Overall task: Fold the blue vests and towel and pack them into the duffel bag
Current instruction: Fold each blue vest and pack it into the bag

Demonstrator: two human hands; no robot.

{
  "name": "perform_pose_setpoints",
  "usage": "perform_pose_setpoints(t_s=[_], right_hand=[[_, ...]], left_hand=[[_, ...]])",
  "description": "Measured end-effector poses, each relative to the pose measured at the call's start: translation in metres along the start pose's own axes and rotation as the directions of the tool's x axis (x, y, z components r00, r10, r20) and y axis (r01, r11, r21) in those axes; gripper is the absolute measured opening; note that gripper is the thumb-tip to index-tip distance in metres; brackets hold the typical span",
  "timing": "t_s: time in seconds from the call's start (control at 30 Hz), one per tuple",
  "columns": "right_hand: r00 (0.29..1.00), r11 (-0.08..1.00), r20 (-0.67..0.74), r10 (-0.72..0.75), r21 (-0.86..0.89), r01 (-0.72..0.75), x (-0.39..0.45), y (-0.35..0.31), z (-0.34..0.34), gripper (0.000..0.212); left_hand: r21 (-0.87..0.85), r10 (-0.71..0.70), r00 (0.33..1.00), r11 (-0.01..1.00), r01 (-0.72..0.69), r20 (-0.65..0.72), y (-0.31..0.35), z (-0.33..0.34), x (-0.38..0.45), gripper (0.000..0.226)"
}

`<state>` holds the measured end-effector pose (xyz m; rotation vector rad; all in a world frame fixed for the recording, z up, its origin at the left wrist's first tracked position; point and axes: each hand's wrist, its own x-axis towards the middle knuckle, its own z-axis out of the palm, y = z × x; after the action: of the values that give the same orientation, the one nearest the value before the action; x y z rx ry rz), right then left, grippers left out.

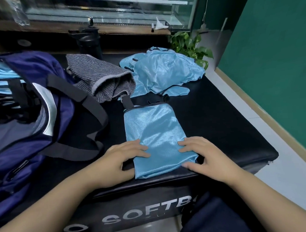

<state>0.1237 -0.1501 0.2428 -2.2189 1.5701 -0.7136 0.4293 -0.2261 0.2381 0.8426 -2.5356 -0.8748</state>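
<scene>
a shiny light-blue vest folded into a long strip (155, 131) lies on the black padded box (223, 123), its near end at the box's front edge. the left hand (123, 160) grips that end from the left, fingers on top and the thumb seemingly tucked beneath, though that part is shadowed. the right hand (204, 157) holds the right corner likewise, fingers spread on the cloth. a heap of unfolded blue vests (164, 72) lies at the far side, touching a crumpled grey striped towel (102, 79). the open navy duffel bag (27, 120) sits on the left with blue fabric inside.
</scene>
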Motion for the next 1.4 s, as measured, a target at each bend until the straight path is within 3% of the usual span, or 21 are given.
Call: perform_pose_setpoints(t_s=[0.1,0.23,0.3,0.4,0.47,0.53,0.63,0.7,0.8,0.93,1.03,1.1,1.23,1.3,1.4], right_hand=[[0.992,0.999,-0.126,0.032,0.006,-0.032,0.006,-0.006,0.007,0.022],[0.912,0.916,-0.219,0.346,0.290,-0.278,0.022,-0.020,0.007,0.014],[0.881,0.869,-0.225,0.416,0.383,-0.313,0.028,-0.026,0.007,0.018],[0.868,0.828,-0.237,0.436,0.483,-0.284,0.029,-0.030,0.005,0.018],[0.880,0.789,-0.198,0.431,0.556,-0.261,0.026,-0.031,0.004,0.011],[0.892,0.796,-0.161,0.423,0.536,-0.281,0.023,-0.029,0.007,0.029],[0.906,0.847,-0.174,0.386,0.456,-0.274,0.024,-0.030,0.008,0.022],[0.905,0.817,-0.181,0.384,0.524,-0.242,0.023,-0.034,0.005,0.024],[0.923,0.781,-0.155,0.352,0.592,-0.199,0.018,-0.039,0.004,0.048],[0.960,0.796,-0.033,0.278,0.567,-0.211,0.012,-0.040,0.005,0.052],[0.958,0.682,0.049,0.283,0.692,-0.237,0.011,-0.039,-0.001,0.060],[0.954,0.673,0.095,0.286,0.689,-0.270,0.010,-0.038,-0.003,0.067],[0.956,0.895,0.062,0.285,0.340,-0.289,0.012,-0.036,0.008,0.068],[0.942,0.901,-0.037,0.333,0.308,-0.307,0.019,-0.035,0.015,0.058],[0.862,0.812,-0.132,0.489,0.428,-0.395,0.036,-0.037,0.018,0.018]], left_hand=[[0.051,-0.039,0.999,0.998,0.040,-0.023,-0.001,0.003,0.000,0.051],[0.094,-0.062,0.987,0.993,0.076,-0.145,0.004,0.008,0.007,0.050],[0.104,-0.068,0.978,0.991,0.090,-0.195,0.006,0.011,0.013,0.041],[-0.033,-0.152,0.945,0.988,0.149,-0.289,0.012,0.011,0.024,0.033],[-0.188,-0.275,0.906,0.956,0.224,-0.320,0.014,0.009,0.028,0.050],[-0.290,-0.346,0.882,0.922,0.257,-0.319,0.009,0.009,0.028,0.061],[-0.415,-0.393,0.865,0.876,0.248,-0.313,0.009,0.009,0.023,0.053],[-0.473,-0.434,0.846,0.842,0.259,-0.309,0.011,0.009,0.022,0.048],[-0.548,-0.508,0.798,0.789,0.279,-0.326,0.018,0.008,0.020,0.041],[-0.531,-0.565,0.736,0.780,0.330,-0.373,0.022,0.007,0.024,0.031],[-0.466,-0.601,0.705,0.781,0.417,-0.376,0.021,0.004,0.031,0.032],[-0.425,-0.608,0.700,0.783,0.454,-0.374,0.019,0.000,0.037,0.030],[-0.442,-0.630,0.695,0.763,0.471,-0.346,0.017,-0.007,0.045,0.023],[-0.478,-0.640,0.694,0.747,0.462,-0.330,0.016,-0.008,0.046,0.021],[-0.494,-0.641,0.689,0.744,0.451,-0.338,0.014,-0.009,0.045,0.021]])
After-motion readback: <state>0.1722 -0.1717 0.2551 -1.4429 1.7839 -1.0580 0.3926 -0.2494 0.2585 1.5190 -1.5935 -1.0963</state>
